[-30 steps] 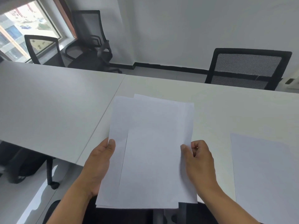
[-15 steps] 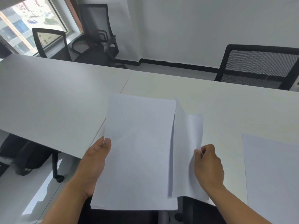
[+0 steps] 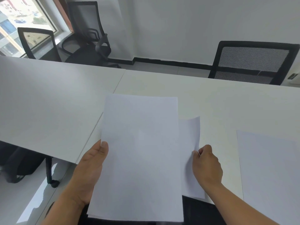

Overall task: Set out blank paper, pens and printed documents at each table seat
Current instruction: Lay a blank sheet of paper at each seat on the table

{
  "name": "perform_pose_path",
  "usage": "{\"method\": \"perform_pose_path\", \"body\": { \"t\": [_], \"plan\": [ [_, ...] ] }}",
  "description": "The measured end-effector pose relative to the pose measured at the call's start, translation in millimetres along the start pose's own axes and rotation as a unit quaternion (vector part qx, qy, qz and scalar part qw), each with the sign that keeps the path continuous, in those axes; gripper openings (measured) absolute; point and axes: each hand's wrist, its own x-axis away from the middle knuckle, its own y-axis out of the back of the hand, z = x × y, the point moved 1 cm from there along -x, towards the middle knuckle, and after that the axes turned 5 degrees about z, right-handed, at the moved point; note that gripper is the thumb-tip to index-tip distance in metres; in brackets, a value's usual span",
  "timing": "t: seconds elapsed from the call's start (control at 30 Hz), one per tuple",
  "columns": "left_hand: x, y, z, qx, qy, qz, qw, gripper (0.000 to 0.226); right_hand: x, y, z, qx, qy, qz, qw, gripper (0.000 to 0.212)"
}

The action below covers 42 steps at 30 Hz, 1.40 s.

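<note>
Left hand (image 3: 90,172) holding blank white sheets (image 3: 139,156), right hand (image 3: 207,166) pinching one

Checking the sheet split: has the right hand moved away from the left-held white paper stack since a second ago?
Yes. The right hand has pulled one white paper sheet rightward off the white paper stack, toward the flat white sheet on the table.

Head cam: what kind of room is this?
Likely an office meeting room: long white tables pushed together, black mesh office chairs along them, and blank paper laid at a seat.
</note>
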Motion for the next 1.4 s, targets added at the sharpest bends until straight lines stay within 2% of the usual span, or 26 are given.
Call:
{"method": "perform_pose_path", "body": {
  "t": [0.23,0.4,0.57,0.67,0.9,1.03,1.13,1.23,1.33,1.4],
  "plan": [
    [-5.7,-7.9,11.1,-0.011,0.011,0.03,0.999,0.049,-6.8,-2.6,-4.7,0.019,0.003,0.018,1.0,0.025],
    [-3.8,-18.8,13.1,-0.017,0.015,0.041,0.999,0.042,-8.7,-0.8,-5.9,0.046,0.009,0.021,0.999,0.032],
    [-4.9,-19.4,15.9,-0.01,0.026,0.052,0.998,0.048,-9.7,2.7,-4.1,0.034,0.002,0.034,0.999,0.036],
    [-6.0,-19.8,18.8,-0.011,0.025,0.062,0.998,0.045,-10.4,3.3,-4.5,0.027,0.001,0.04,0.999,0.039],
    [-3.8,-30.3,16.8,-0.03,0.034,0.074,0.996,0.043,-5.2,8.9,-1.6,-0.028,-0.012,0.058,0.998,0.02],
    [-1.5,-33.7,13.2,-0.035,0.034,0.083,0.995,0.047,1.6,22.1,4.4,-0.059,-0.013,0.041,0.997,0.017],
    [2.7,-39.1,9.5,-0.036,0.024,0.078,0.996,0.044,6.6,33.2,8.8,-0.111,0.012,0.058,0.992,0.017],
    [10.4,-46.8,4.8,-0.032,0.013,0.066,0.997,0.044,20.5,52.5,24.4,-0.265,0.009,0.102,0.959,0.035],
    [20.7,-52.3,-6.4,-0.037,-0.014,0.038,0.998,0.027,52.4,83.8,55.3,-0.403,0.006,0.196,0.894,0.056],
    [26.0,-55.8,-11.5,-0.032,-0.003,0.028,0.999,0.025,70.7,99.9,65.9,-0.476,-0.011,0.238,0.846,0.062]
  ]
}}
